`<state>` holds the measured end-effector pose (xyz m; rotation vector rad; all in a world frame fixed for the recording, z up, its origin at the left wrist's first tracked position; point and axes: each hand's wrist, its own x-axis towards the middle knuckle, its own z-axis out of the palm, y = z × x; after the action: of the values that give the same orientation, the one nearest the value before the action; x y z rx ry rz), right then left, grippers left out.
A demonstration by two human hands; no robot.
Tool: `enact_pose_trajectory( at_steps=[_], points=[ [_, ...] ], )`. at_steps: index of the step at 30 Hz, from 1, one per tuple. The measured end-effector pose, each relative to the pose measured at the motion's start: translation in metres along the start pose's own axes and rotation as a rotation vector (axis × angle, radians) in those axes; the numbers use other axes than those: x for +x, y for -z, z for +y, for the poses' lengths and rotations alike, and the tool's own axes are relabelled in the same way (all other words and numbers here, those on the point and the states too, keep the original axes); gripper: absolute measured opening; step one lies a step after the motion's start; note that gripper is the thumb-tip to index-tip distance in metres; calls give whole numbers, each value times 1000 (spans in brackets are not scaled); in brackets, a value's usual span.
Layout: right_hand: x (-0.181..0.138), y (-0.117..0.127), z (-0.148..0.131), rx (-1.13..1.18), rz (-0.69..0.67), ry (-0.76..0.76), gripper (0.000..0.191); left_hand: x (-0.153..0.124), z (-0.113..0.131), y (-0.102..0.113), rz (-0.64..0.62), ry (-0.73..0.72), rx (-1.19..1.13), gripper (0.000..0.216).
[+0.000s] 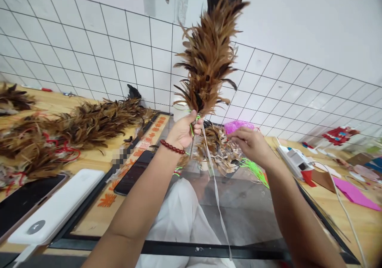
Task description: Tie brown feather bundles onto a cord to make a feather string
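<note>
In the head view, the duster (210,61) stood nearly upright at upper centre, its dark tip at the top edge of the frame. The left hand (185,134), at centre, held it from below; this grip was clamped on the duster's base, with green ties (192,130) showing at the fingers. A beaded bracelet (172,146) encircled the left wrist. A pale ribbon (216,190) hung from beside the left fingers to the lower edge.

The right hand (252,144), right of centre, was apart from the duster, with its fingers bent. Whether its grip was closed, or contained anything, could not be determined. It was positioned in front of a pink packet (238,126), near loose feathers (219,150) and bright green strands (255,171).

A clear panel (238,212) with a dark border occupied lower centre, above white-clothed legs (182,204). A dark phone (135,172) lay left of centre. At left, feather bundles (95,119) with red cords (70,150) lay on the wooden tabletop (94,160); a white power bank (59,204) was at lower left. A power strip (294,160) and a pink sheet (355,194) were at right.
</note>
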<state>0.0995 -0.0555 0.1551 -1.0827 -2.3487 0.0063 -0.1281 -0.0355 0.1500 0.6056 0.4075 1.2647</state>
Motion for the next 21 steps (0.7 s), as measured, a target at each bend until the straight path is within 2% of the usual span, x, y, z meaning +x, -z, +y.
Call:
enact_pose_trajectory(
  at_steps=[3,7,9,12,21],
  points=[
    [16,14,-25,159,-27,109,21,7,-15,-1,35,-69,24,21],
    [44,5,-47,161,49,158,17,12,-27,-3,62,-117,63,24],
    [57,0,-47,102,105,213,20,12,-28,-5,75,-137,90,24],
    [68,-3,-41,45,105,253,23,8,-29,-9,75,-127,129,22],
    [72,-11,-39,-76,226,140,22,3,-30,-11,79,-246,255,25]
  ],
)
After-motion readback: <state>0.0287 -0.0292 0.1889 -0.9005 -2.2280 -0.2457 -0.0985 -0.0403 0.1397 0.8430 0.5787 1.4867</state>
